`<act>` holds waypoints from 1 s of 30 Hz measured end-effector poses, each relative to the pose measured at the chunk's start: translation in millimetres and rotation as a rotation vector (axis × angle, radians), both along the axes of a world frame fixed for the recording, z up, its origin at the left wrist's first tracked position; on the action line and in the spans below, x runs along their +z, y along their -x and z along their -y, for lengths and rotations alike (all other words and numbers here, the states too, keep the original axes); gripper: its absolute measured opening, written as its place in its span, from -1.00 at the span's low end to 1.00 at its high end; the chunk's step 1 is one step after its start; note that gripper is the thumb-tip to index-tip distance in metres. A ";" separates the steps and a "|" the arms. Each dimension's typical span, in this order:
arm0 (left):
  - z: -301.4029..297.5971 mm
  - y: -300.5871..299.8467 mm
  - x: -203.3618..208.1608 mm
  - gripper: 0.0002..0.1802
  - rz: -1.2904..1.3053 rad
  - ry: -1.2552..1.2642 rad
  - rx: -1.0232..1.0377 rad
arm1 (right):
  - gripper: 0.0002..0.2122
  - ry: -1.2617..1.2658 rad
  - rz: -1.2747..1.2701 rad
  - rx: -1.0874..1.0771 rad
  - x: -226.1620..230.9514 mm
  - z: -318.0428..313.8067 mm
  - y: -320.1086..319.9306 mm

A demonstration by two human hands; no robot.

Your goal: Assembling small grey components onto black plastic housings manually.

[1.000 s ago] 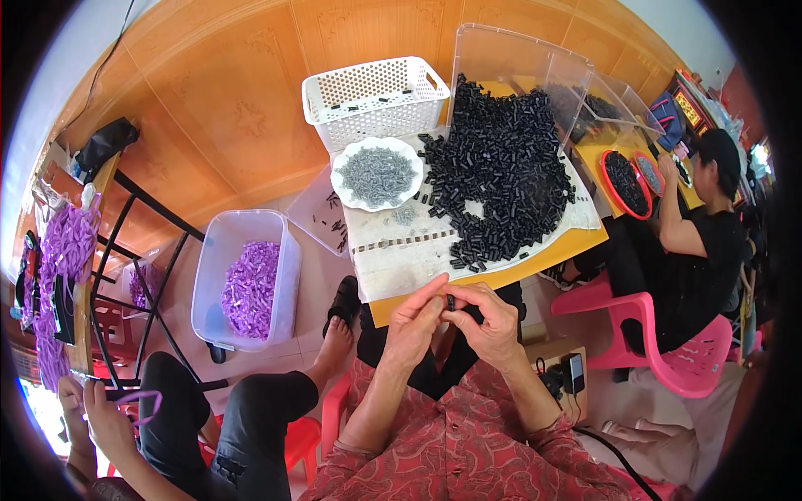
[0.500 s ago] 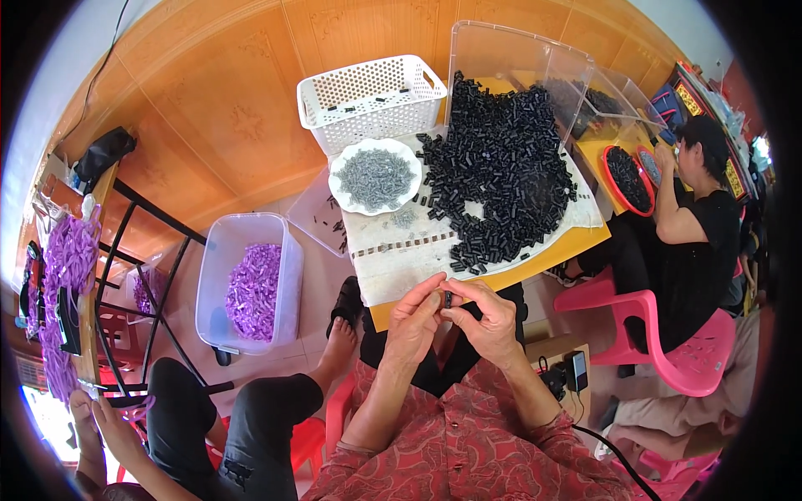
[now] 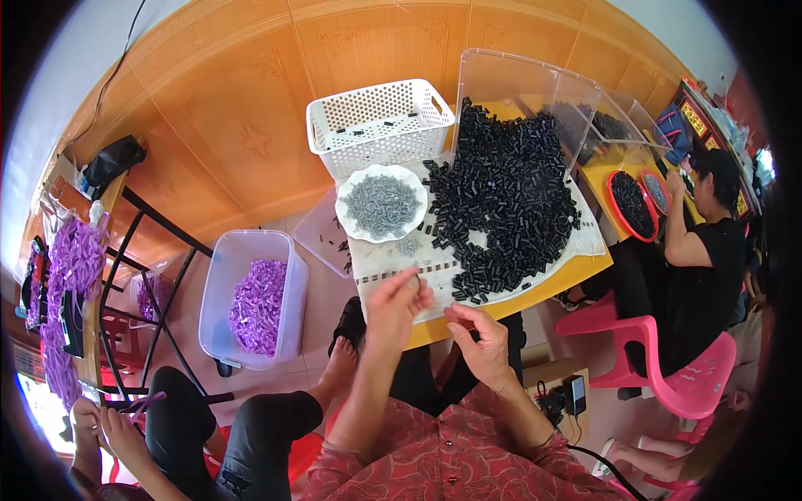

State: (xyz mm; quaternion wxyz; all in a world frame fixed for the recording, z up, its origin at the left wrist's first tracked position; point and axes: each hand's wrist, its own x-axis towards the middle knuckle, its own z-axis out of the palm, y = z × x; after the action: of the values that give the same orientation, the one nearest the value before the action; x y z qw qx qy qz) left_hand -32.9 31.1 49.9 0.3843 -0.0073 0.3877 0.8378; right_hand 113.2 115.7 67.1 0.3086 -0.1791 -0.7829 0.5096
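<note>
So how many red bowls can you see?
2, on the right-hand table: the black-filled bowl and, right of it, the grey-filled bowl. Others may be hidden.

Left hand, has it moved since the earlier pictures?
Yes. Judged against the white scalloped plate, the left hand has moved forward and somewhat to the left, closer to the plate.

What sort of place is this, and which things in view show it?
Probably a small handwork room, perhaps in a home: a heap of short black pieces lies on the table, a scalloped white dish holds small grey pieces, and a translucent plastic bin holds purple pieces.
</note>
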 end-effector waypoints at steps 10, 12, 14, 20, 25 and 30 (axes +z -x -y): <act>-113.1 194.1 67.0 -0.74 -0.377 -0.087 0.135 | -0.86 -0.180 0.070 0.207 -12.9 12.9 -1.1; -119.5 229.0 72.4 -0.68 -0.419 -0.054 0.140 | -0.87 -0.194 0.056 0.234 -13.0 16.3 -0.6; -117.0 253.6 65.3 -0.52 -0.411 0.078 0.268 | -0.87 -0.213 0.063 0.242 -16.3 16.2 -0.2; -102.4 169.2 49.3 -0.67 -0.478 0.177 0.255 | -0.87 -0.231 0.107 0.036 -22.6 -11.7 -5.5; -58.2 80.4 31.7 -0.83 -0.616 0.420 -0.029 | -0.90 -0.219 0.183 -0.211 -23.0 -30.2 -7.0; -40.2 18.1 -2.5 -0.92 -1.123 0.553 -0.096 | -0.89 -0.235 0.215 -0.268 -31.1 -36.1 -5.0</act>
State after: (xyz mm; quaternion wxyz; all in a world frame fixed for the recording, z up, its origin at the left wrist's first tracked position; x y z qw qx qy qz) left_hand -51.0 71.2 47.4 0.1432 0.3523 0.7329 0.5642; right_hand 118.2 151.7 36.1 0.3071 -0.2979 -0.8345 0.3471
